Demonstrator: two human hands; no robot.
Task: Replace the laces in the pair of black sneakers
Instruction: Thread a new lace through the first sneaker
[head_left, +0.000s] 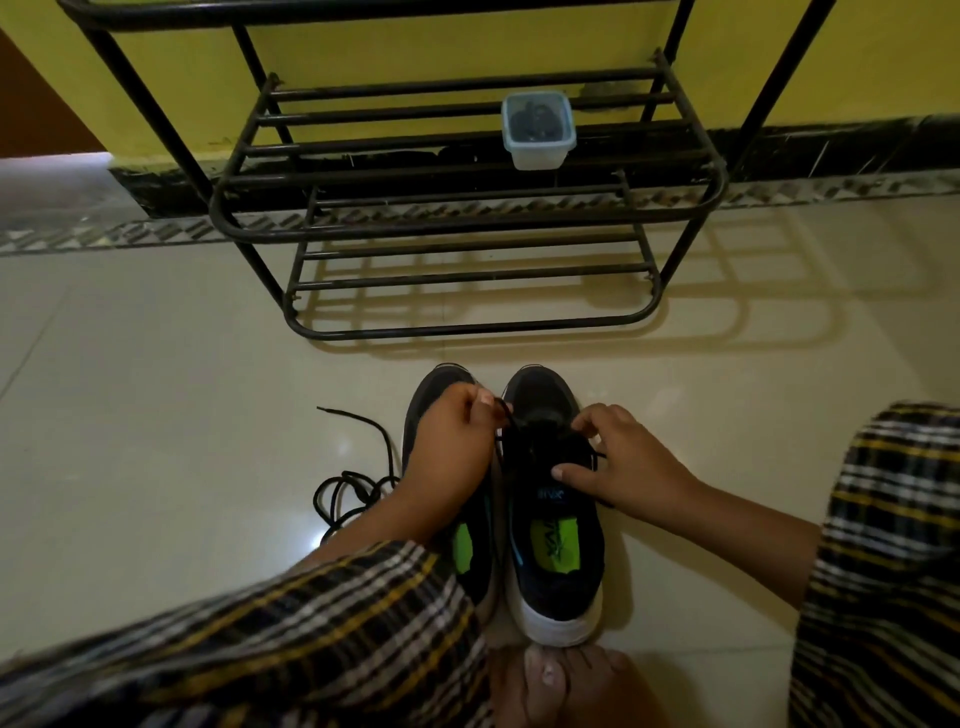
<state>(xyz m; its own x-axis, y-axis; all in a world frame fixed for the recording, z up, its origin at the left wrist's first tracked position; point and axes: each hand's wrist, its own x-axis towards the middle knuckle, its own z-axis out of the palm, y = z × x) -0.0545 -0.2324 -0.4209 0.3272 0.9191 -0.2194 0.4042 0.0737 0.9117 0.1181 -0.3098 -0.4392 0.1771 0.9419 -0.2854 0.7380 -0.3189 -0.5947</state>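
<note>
On the tiled floor, the left hand pinched a thin black lace above the right black mesh sneaker; the right hand pinched its eyelets. Pulling evenly would seat it best.

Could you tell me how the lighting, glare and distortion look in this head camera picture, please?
Head view: dim, warm light; the shoe rack throws soft barred shadows on the glossy floor, which shows small glare spots near the loose lace; wide-angle bending curves the rack's bars and the wall base; the plaid sleeves at the edges are blurred; black laces at the hands are hard to separate from the black sneakers.
</note>
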